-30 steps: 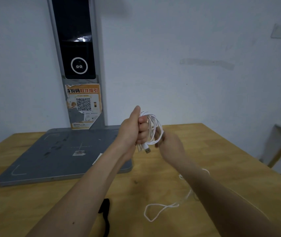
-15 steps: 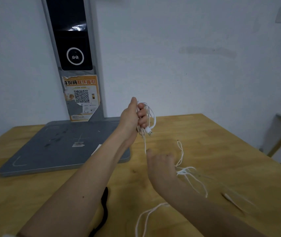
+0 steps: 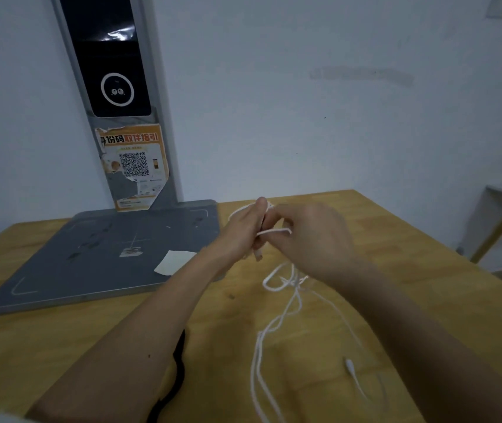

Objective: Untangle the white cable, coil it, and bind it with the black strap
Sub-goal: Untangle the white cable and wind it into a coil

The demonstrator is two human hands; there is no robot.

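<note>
- Left hand [image 3: 243, 227] is up over the wooden desk [image 3: 396, 254], fist closed around a bundle of white cable [image 3: 277, 325] loops, with one plug end poking out just below the fist.
- Right hand [image 3: 313, 239] is right up against it, fingers pinched on a strand stretched between the two hands.
- The rest of the cable hangs down and sprawls loose on the desk, pretty tangled just below the hands; the other connector [image 3: 350, 366] lies nearer the camera.
- Black strap [image 3: 179, 361] lies on the desk, partly hidden by the left forearm.
- Grey scanner stand [image 3: 106, 257] with a QR sticker [image 3: 133, 164] sits back left.
</note>
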